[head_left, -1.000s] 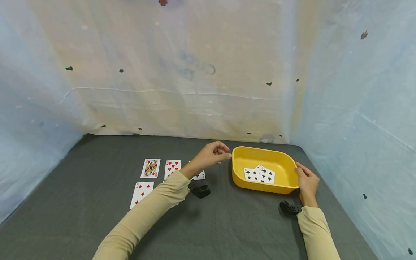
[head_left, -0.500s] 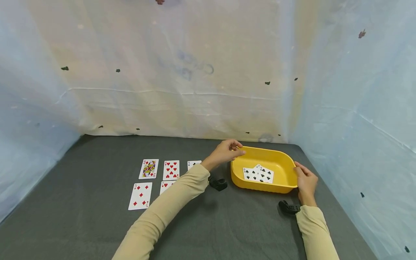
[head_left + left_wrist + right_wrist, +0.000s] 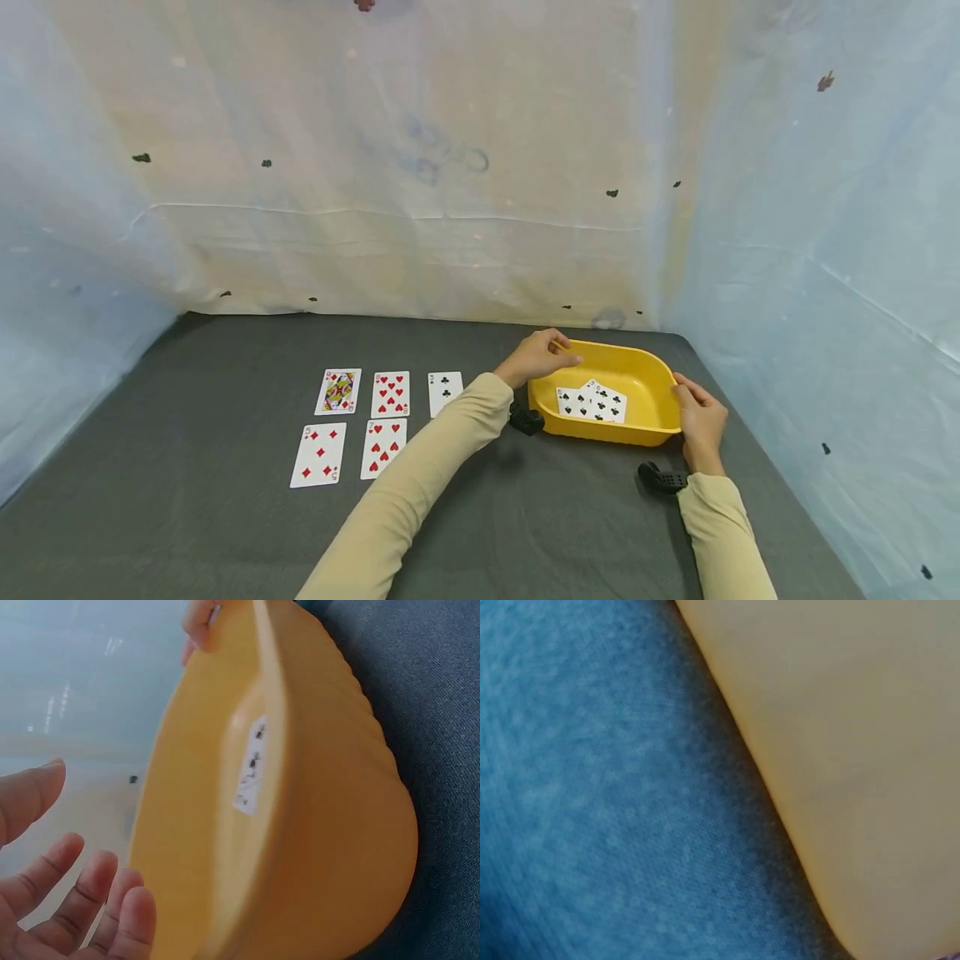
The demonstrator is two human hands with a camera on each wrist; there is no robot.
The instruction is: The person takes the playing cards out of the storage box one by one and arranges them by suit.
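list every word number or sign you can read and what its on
"5": white rectangular card with red diamonds
"7": front-row white rectangular card with red hearts
"3": back-row white rectangular card with black clubs
Too small or blurred: corner marks on the colourful picture card, back-row red-hearts card and black-suited cards in the yellow rounded plastic tray
No readable words; faded blue backdrop marks illegible

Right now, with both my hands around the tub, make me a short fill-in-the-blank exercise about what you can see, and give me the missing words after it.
1. The right hand grips the end of a tub coloured ____.
2. Near the tub's rim, the left hand holds ____.
3. Beside the five of diamonds, the heart card in the row nearer the person shows the number ____.
4. On the dark cloth, the row farther from the person has this many visible cards: ____.

Missing words: yellow; nothing; seven; three.
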